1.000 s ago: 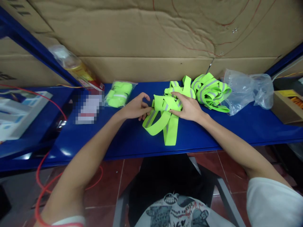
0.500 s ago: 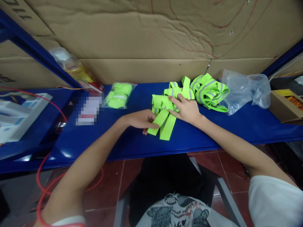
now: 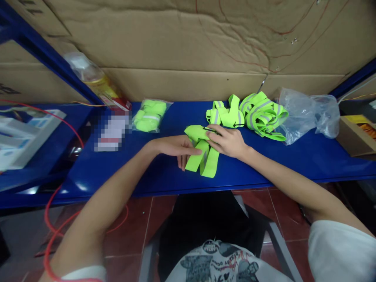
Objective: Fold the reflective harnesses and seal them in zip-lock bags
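My left hand is closed on a neon-yellow reflective strap, thumb over one of its folded lengths. Two loose ends of the strap hang toward the front edge of the table. From the other side my right hand grips the upper part of the same strap, its fingers near a black buckle piece. Behind my hands lies another folded reflective strap, and beside it a tangled pile of straps with grey stripes.
A clear bag of folded yellow straps lies back left, near a bottle. Crumpled clear plastic bags and a cardboard box stand at the right. Cardboard closes off the back of the blue table.
Both hands have drawn the held strap slightly toward me, apart from the folded strap behind. The right hand has moved a little lower, and a black buckle piece now shows beside it.
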Demonstrator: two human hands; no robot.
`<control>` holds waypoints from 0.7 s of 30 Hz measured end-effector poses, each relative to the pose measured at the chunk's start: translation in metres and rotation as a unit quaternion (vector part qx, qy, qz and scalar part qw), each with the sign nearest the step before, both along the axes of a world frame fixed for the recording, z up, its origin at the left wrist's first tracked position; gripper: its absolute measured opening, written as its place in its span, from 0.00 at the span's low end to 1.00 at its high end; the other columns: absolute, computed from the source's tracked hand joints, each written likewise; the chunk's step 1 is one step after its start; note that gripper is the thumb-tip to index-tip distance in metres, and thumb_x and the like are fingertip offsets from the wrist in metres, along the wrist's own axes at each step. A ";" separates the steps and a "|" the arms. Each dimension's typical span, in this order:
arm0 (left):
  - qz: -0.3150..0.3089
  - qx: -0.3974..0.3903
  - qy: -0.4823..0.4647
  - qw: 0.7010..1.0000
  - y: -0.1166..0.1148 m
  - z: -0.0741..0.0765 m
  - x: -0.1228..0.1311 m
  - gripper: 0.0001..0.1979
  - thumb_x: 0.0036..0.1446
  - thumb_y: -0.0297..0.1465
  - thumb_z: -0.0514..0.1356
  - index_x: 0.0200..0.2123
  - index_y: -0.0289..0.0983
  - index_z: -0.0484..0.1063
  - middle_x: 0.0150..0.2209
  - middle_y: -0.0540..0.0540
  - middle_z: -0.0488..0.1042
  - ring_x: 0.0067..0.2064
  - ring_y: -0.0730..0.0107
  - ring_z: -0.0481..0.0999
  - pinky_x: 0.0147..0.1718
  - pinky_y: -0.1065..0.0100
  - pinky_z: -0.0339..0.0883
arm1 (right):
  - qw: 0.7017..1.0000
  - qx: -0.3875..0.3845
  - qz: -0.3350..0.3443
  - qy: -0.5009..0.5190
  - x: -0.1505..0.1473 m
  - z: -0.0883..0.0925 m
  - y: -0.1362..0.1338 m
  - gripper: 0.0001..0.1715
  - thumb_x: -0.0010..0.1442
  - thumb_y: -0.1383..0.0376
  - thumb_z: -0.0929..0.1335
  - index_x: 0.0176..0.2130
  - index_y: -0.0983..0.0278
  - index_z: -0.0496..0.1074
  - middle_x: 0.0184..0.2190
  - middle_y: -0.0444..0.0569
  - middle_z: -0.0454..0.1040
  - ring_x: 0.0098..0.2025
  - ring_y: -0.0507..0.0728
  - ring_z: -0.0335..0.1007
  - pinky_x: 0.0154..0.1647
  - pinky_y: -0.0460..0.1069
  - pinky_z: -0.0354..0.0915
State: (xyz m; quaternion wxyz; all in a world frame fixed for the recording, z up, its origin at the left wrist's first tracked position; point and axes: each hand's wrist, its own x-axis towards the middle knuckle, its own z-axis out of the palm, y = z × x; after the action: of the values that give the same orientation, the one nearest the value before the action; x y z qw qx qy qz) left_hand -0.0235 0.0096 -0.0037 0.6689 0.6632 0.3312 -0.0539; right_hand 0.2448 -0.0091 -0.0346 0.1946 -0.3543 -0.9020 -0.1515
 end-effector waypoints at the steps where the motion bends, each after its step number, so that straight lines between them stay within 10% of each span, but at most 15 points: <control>1: 0.006 -0.001 0.000 1.000 0.001 0.001 -0.002 0.32 0.57 0.59 0.70 0.25 0.34 0.81 0.25 0.37 0.83 0.25 0.62 0.84 0.24 0.70 0.77 | 1.000 0.015 0.011 -0.002 0.000 -0.001 -0.001 0.18 0.79 0.60 0.62 0.50 0.60 0.81 0.60 0.52 0.80 0.34 0.53 0.76 0.27 0.50 0.58; 9: -0.016 0.034 0.132 0.991 0.017 0.012 -0.032 0.31 0.55 0.61 0.70 0.26 0.36 0.85 0.27 0.37 0.84 0.22 0.60 0.82 0.19 0.67 0.71 | 0.995 -0.013 0.100 -0.025 -0.001 -0.001 -0.007 0.22 0.77 0.54 0.63 0.50 0.60 0.83 0.59 0.57 0.75 0.36 0.54 0.73 0.23 0.50 0.52; 13: 0.214 0.292 0.032 0.932 0.028 0.007 -0.039 0.33 0.59 0.57 0.69 0.17 0.37 0.74 0.13 0.49 0.66 0.14 0.77 0.61 0.15 0.72 0.51 | 0.994 -0.025 0.104 -0.040 -0.001 0.002 -0.005 0.20 0.78 0.60 0.62 0.52 0.60 0.82 0.58 0.56 0.75 0.34 0.52 0.70 0.24 0.51 0.53; 17: 0.260 0.375 -0.071 0.887 0.035 -0.015 -0.030 0.30 0.45 0.48 0.80 0.49 0.40 0.83 0.25 0.53 0.74 0.24 0.75 0.68 0.22 0.73 0.59 | 0.994 -0.037 0.096 -0.042 0.000 0.002 -0.001 0.21 0.80 0.60 0.59 0.54 0.60 0.79 0.59 0.56 0.75 0.34 0.53 0.71 0.24 0.51 0.56; 21: 0.213 0.365 -0.057 0.905 0.034 -0.030 -0.023 0.30 0.50 0.51 0.77 0.52 0.41 0.82 0.34 0.49 0.80 0.28 0.71 0.71 0.27 0.69 0.65 | 0.985 -0.128 0.110 0.042 0.004 0.002 0.005 0.21 0.78 0.52 0.64 0.61 0.60 0.74 0.61 0.56 0.74 0.37 0.56 0.73 0.27 0.51 0.64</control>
State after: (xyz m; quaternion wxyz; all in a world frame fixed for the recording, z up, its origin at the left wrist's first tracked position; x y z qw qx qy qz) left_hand -0.0462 0.0439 -0.0336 0.3936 0.7764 0.4226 0.2523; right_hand 0.2488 -0.0044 -0.0327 0.2011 -0.2806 -0.9385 0.0028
